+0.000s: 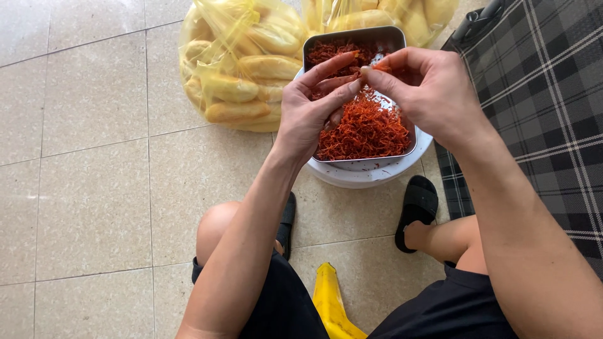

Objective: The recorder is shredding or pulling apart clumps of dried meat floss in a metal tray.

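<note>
Down near the person's lap, below both hands, a bright yellow plastic thing (330, 304) pokes out between the knees, and black slippers (417, 210) sit on the pale tiled floor (94, 207).

A bit further out are the hands. The left hand (311, 107) and the right hand (427, 91) are close together, fingertips almost touching. They pinch a small tuft of the red-orange shredded strands (367, 129), pulling it apart just above the pile. I think it goes best with small, gentle pinches, staying low over the tray so loose bits fall back in.

Right under the hands is the shiny square metal tray (377, 36), full of those strands. It rests on a round white plastic tub (367, 174). The tray sits a little over the tub's edge, so pressing down hard could tip it.

Past the hands, a clear yellow plastic bag of long bread rolls (235, 69) leans against the tray's far left corner. To the right of the right hand lies a dark checked cloth (540, 107).
</note>
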